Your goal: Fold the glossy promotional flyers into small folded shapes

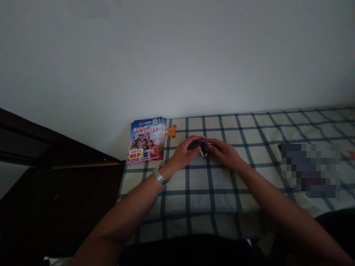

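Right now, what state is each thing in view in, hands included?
Left hand: fingers closed on the small purple piece.
Right hand: fingers closed on its other side.
Small purple piece: folded-looking, held between both hands.
Flyers: stacked, slightly fanned.
Watch: worn on the left wrist.
Checked cloth: spread out.
Pixelated patch: contents unreadable.

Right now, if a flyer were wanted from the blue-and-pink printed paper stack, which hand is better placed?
Probably the left hand: it is nearer the printed paper stack, though it and the right hand hold the small purple folded paper.
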{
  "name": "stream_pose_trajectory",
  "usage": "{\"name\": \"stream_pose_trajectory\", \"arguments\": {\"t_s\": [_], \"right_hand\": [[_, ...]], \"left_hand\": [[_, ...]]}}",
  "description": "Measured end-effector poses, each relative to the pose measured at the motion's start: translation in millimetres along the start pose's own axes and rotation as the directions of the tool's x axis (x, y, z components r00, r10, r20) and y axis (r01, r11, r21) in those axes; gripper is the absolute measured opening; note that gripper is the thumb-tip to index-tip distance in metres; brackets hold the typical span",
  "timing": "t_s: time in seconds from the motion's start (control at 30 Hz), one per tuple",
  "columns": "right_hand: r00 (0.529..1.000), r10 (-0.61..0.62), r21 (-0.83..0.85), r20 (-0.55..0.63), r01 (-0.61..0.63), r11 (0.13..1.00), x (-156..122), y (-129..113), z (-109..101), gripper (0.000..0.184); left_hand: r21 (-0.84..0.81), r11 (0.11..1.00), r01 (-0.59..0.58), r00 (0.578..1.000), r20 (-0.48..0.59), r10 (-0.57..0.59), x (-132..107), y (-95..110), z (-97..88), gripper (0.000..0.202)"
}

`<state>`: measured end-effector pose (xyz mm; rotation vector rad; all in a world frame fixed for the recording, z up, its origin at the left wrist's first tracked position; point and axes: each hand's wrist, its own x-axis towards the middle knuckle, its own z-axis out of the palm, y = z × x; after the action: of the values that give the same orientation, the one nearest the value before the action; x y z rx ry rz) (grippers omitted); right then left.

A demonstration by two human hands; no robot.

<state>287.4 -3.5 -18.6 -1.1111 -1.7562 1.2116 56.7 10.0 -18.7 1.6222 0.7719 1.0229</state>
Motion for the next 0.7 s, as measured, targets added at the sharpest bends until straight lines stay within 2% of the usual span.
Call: {"name": "stream_pose_trajectory", "arguments": {"t_s": [0.37,0.53,0.7], "right_hand": [[1.000,0.006,0.144,-0.012,-0.004,0.990,2.4,-1.5,1.5,0.037],[0.998,0.047,0.203,-0.034,-0.039,0.978,3.5,-2.4,1.0,0.037],[0.996,0.074,0.288,-0.046,-0.057,0.956,4.8,-2.7,1.9,0.036]], "left_hand": [[0.035,0.997,-0.063,0.998,0.007,0.063,1.5,-2.7,-2.6,0.029],[0.115,0.985,-0.128,0.991,-0.010,0.130,1.2,-0.5,-3.7,0.028],[0.157,0.977,-0.141,0.990,0.028,0.139,1.9,1.4,-5.0,0.028]]}}
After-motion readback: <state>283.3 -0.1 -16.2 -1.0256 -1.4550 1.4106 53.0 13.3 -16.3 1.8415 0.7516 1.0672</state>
